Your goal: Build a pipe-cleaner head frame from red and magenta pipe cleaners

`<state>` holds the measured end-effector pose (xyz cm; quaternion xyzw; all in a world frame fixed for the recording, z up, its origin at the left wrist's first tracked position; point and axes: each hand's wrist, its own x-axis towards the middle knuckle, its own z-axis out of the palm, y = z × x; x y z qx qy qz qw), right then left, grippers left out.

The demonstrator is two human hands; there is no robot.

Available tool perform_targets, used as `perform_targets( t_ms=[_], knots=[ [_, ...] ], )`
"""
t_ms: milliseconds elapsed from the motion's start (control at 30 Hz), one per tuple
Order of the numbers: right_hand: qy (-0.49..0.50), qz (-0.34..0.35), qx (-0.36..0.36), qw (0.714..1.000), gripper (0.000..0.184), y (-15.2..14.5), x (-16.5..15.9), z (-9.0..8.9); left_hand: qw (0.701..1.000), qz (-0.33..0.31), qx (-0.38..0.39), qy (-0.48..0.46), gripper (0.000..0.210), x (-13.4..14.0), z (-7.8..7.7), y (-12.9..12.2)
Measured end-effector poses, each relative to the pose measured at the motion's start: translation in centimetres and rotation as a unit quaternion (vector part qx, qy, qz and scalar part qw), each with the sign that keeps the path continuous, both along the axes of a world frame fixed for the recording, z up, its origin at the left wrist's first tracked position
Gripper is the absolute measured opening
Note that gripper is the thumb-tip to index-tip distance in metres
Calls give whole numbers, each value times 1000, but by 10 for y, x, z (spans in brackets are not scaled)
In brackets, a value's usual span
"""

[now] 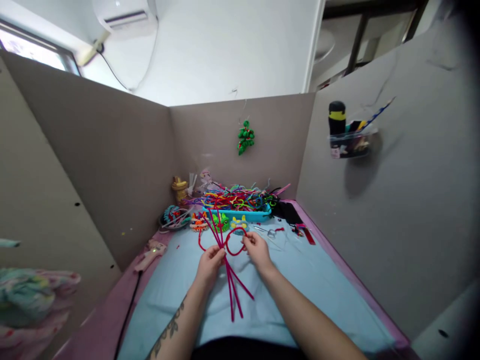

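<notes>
My left hand [212, 261] pinches a bundle of magenta pipe cleaners [233, 287] at about its middle, with the ends fanning out above and below. A red pipe cleaner [236, 254] crosses the bundle and curves into a round loop on the right. My right hand [258, 250] has its thumb and fingertips closed on the right side of that loop. Another bend of red shows to the left of the bundle. Just beyond my hands sit small animal-faced pipe cleaner figures: an orange one [198, 222], a green one [220, 223] and a yellow-and-blue one [239, 225].
A blue tray [255, 216] heaped with coloured pipe cleaners stands at the back. Scissors [270, 232] lie at the right, a pink glue gun [150, 254] with a black cord at the left. Grey partitions [240, 105] enclose the table; a clear holder [350, 145] hangs on the right one.
</notes>
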<state>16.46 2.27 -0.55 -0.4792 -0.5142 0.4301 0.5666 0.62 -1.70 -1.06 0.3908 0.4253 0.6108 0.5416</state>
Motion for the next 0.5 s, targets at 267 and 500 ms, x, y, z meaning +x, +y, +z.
perform_targets(
  t_ms=[267,500],
  knots=[
    [11,88,17,996,20,-8,-6,1,998,18,60,6,32,0,-5,4],
    [12,176,38,984,20,-12,-14,-4,994,53,73,66,24,1,-3,3]
  ],
)
